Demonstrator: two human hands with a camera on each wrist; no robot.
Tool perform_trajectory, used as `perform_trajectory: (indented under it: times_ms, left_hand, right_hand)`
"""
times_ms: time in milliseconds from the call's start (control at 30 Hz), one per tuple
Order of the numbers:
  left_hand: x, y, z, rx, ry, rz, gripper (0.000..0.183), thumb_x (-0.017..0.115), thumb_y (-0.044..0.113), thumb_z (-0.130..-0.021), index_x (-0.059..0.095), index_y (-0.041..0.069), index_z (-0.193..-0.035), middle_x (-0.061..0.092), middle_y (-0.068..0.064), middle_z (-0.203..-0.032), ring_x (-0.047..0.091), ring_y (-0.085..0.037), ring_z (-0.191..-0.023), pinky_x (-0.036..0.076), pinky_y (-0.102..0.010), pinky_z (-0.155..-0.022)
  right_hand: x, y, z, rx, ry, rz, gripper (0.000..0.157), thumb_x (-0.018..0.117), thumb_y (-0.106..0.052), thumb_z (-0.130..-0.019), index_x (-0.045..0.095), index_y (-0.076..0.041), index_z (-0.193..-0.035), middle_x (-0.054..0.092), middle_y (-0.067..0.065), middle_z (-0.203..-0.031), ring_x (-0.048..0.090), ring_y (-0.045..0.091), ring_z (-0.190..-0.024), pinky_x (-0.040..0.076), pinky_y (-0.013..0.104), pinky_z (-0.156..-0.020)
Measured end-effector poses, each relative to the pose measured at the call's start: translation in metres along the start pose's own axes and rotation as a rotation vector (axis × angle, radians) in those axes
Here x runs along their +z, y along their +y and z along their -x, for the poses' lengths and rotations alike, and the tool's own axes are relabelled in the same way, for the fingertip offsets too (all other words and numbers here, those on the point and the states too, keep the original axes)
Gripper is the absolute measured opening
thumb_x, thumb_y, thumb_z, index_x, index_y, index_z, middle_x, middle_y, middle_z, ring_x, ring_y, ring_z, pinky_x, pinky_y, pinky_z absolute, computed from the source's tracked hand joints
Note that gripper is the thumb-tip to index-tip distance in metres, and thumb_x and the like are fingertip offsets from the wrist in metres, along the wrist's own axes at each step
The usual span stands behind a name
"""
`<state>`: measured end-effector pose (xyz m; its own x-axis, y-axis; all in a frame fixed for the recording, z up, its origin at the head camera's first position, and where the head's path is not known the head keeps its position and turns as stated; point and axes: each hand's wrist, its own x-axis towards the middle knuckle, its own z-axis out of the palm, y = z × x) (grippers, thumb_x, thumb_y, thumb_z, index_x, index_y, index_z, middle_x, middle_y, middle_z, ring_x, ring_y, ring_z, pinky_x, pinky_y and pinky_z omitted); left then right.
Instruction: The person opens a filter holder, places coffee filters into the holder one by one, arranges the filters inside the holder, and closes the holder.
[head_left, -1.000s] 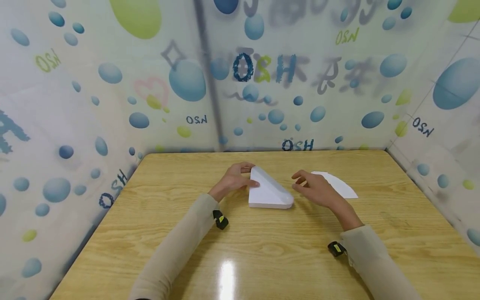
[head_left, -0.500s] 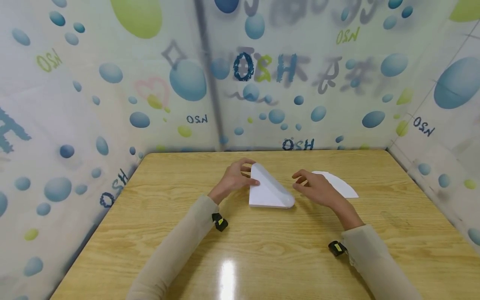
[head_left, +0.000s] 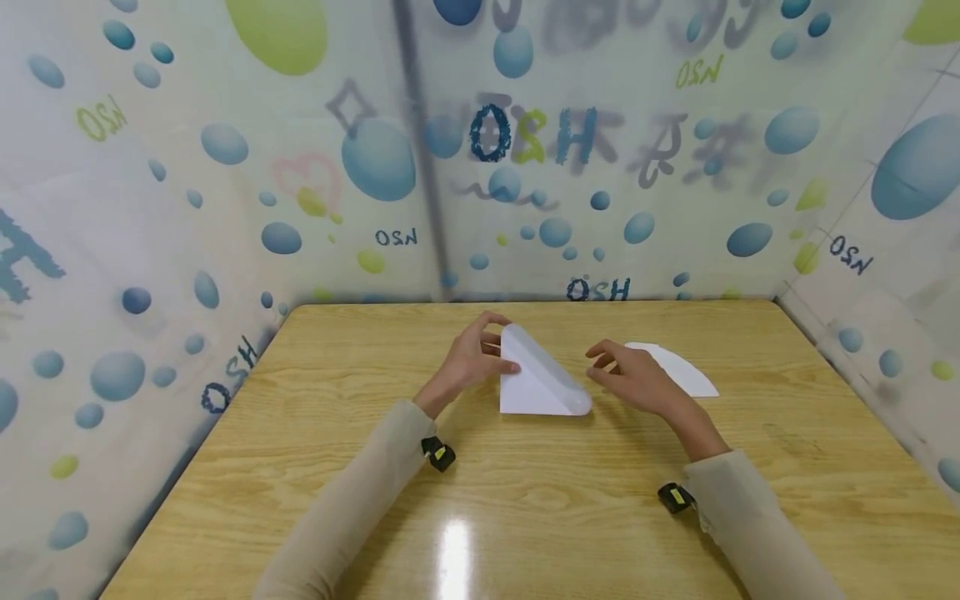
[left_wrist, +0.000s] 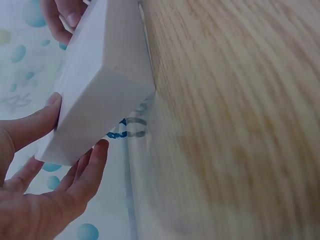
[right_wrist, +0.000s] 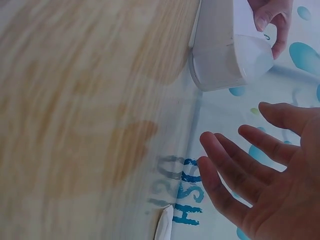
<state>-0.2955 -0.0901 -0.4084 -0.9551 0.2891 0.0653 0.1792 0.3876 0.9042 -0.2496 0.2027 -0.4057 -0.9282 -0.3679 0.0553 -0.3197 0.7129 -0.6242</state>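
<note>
A white wedge-shaped box (head_left: 534,390) with a rounded, shiny long side is at the middle of the table. My left hand (head_left: 467,360) grips its far left corner, the thumb on the upper face and the other fingers round the back. In the left wrist view the gripped end of the box (left_wrist: 82,107) is lifted off the wood, while a lower edge stays down by the surface. To the right of the box hovers my right hand (head_left: 636,379), fingers loosely spread and touching nothing, as the right wrist view shows.
A flat white fan-shaped piece (head_left: 684,371) lies on the wooden table (head_left: 525,500), partly hidden behind my right hand. Patterned curtain-like walls (head_left: 540,200) border the table at the back and sides.
My left hand has raised the far end of the box a little, so it tilts more toward the near side. The right hand has stayed nearly still.
</note>
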Motion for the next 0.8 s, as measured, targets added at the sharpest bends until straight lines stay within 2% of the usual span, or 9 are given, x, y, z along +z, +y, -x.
perform_trajectory:
  times_ms: [233, 433, 633, 800]
  left_hand:
    - [0.003, 0.001, 0.005, 0.013, 0.031, -0.059, 0.080, 0.088, 0.004, -0.080, 0.050, 0.020, -0.148, 0.068, -0.016, -0.131, 0.068, -0.031, -0.117, 0.059, -0.045, -0.095]
    - [0.003, 0.003, 0.010, 0.040, 0.043, -0.072, 0.085, 0.090, 0.004, -0.078, 0.049, 0.019, -0.151, 0.066, -0.016, -0.133, 0.066, -0.032, -0.118, 0.057, -0.047, -0.098]
    - [0.003, 0.005, 0.015, 0.073, 0.023, -0.068, 0.084, 0.088, 0.001, -0.079, 0.048, 0.018, -0.151, 0.062, -0.016, -0.134, 0.068, -0.032, -0.116, 0.061, -0.042, -0.092]
    - [0.004, 0.005, 0.017, 0.081, 0.010, -0.049, 0.084, 0.087, -0.002, -0.079, 0.049, 0.018, -0.151, 0.060, -0.016, -0.134, 0.069, -0.032, -0.113, 0.062, -0.039, -0.088]
  right_hand:
    - [-0.001, -0.001, 0.001, -0.017, 0.015, -0.002, 0.038, 0.057, -0.025, -0.107, 0.059, -0.001, -0.136, 0.070, 0.023, -0.124, 0.071, 0.036, -0.105, 0.059, 0.050, -0.086]
    - [0.000, -0.005, -0.001, -0.030, 0.022, -0.020, 0.044, 0.055, -0.032, -0.108, 0.056, -0.003, -0.141, 0.069, 0.023, -0.128, 0.069, 0.038, -0.113, 0.057, 0.054, -0.092]
    - [0.002, -0.014, -0.001, -0.042, 0.021, -0.047, 0.048, 0.056, -0.037, -0.107, 0.054, -0.006, -0.144, 0.068, 0.020, -0.131, 0.067, 0.037, -0.118, 0.056, 0.054, -0.095]
    - [0.006, -0.020, -0.004, -0.076, 0.020, -0.065, 0.048, 0.059, -0.033, -0.106, 0.053, -0.006, -0.145, 0.065, 0.021, -0.136, 0.067, 0.035, -0.119, 0.056, 0.052, -0.097]
